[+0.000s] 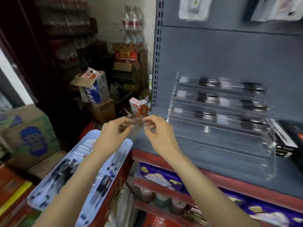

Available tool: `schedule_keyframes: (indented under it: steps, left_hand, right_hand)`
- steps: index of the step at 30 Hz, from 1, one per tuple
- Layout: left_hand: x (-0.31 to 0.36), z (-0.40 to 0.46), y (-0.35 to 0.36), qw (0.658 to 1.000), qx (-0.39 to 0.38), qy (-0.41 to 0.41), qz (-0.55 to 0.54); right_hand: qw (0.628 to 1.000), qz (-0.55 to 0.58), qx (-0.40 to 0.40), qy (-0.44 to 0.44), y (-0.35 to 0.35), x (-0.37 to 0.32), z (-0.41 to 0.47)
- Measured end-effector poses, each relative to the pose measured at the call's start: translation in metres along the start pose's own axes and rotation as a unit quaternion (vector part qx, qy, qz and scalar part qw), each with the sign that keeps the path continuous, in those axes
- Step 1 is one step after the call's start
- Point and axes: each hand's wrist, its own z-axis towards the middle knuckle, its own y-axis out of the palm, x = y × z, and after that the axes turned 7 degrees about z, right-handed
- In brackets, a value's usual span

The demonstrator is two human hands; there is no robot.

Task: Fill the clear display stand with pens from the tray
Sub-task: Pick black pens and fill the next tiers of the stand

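A: Where do we see the hands?

B: Both are raised between the tray point(129, 145) and the stand point(221, 128). The left hand point(113, 131) is above the tray's far end; the right hand point(157, 131) is just left of the stand's front corner.

A: State of the fingers?

B: On both hands the fingers are curled, tips turned toward each other, nearly meeting. Something small and blurred sits between the tips. We cannot tell what it is, nor whether either hand actually grips it.

A: Where are the pens?

B: We see two groups. Loose pens point(65, 171) lie in the tray, below and behind the left hand, under the left forearm, apart from the fingers. Dark-capped stocked pens point(250, 86) lie sideways in the upper tiers of the stand, to the right of the right hand and well apart from its fingers.

A: And the stand itself?

B: It is clear, stepped, and rests on a grey shelf point(164, 149) with a red front edge. Its lower tiers appear unfilled, though blur limits what we can confirm.

A: Surroundings?

B: Cardboard boxes point(95, 90) are stacked to the left, beyond the tray. Packaged goods point(164, 176) sit on the shelf below.
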Motion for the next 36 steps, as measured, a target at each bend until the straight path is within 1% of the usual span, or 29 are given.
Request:
schedule_keyframes:
  steps: [2,6,9,11,14,16,19,23,28,31,36]
  left_hand:
    - [-0.053,-0.011,-0.02,0.999,-0.019,-0.037,0.01]
    - [-0.147,-0.03,-0.04,0.991,-0.054,-0.112,0.041]
    - [-0.199,-0.048,-0.04,0.981,-0.092,-0.162,0.049]
    - [-0.225,-0.061,-0.034,0.973,-0.142,-0.171,0.056]
    - [-0.246,-0.076,-0.02,0.967,-0.194,-0.144,0.08]
    - [-0.251,-0.082,-0.008,0.965,-0.22,-0.107,0.091]
    - [-0.255,-0.089,0.007,0.958,-0.258,-0.04,0.12]
    - [-0.264,-0.095,0.02,0.941,-0.275,0.038,0.191]
    - [-0.267,-0.104,0.026,0.929,-0.286,0.061,0.226]
    - [-0.266,-0.109,0.029,0.925,-0.286,0.07,0.239]
    - [-0.263,-0.11,0.028,0.923,-0.296,0.068,0.236]
  right_hand:
    - [1.0,0.013,-0.022,0.007,0.054,-0.014,0.002]
    - [0.993,-0.011,-0.107,0.049,0.148,-0.02,0.003]
    - [0.981,-0.041,-0.151,0.118,0.202,-0.003,0.001]
    - [0.966,-0.075,-0.171,0.177,0.228,0.016,-0.005]
    - [0.94,-0.131,-0.187,0.256,0.248,0.046,-0.018]
    - [0.928,-0.156,-0.186,0.283,0.254,0.06,-0.028]
    - [0.922,-0.2,-0.181,0.277,0.257,0.071,-0.039]
    - [0.922,-0.218,-0.193,0.253,0.259,0.074,-0.043]
    - [0.922,-0.234,-0.198,0.237,0.261,0.075,-0.042]
    - [0.917,-0.257,-0.221,0.212,0.263,0.076,-0.038]
    - [0.904,-0.265,-0.25,0.223,0.267,0.078,-0.028]
